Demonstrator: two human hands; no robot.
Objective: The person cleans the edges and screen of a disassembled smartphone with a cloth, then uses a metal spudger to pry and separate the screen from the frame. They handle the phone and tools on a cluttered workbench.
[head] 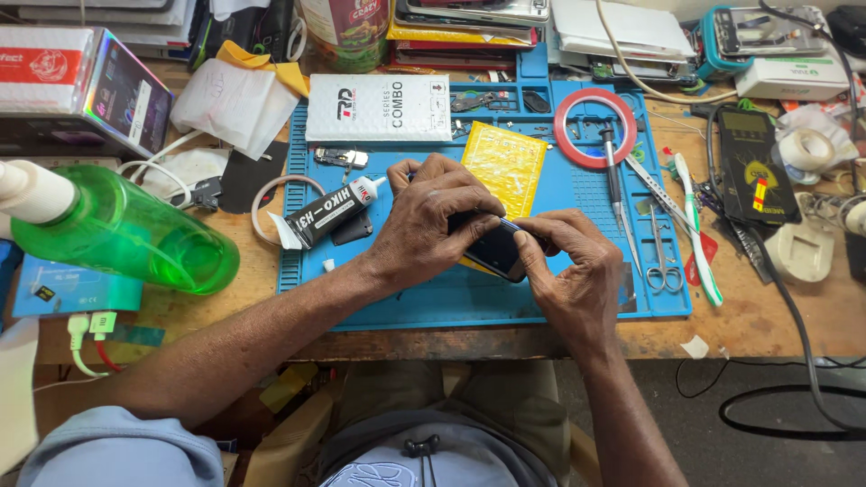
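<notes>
Mid-job: your left hand (428, 221) clamps the dark phone (494, 252) over the blue mat (469, 302), right hand (573, 271) fingers pinched on its edge w/ a thin tool; glue tube (329, 215) lies open beside, phone not yet closed up.

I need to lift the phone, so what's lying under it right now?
The phone sits over the lower edge of a yellow sheet, which lies on the blue mat. The left hand and right hand cover most of it, so anything else underneath is hidden.
</notes>
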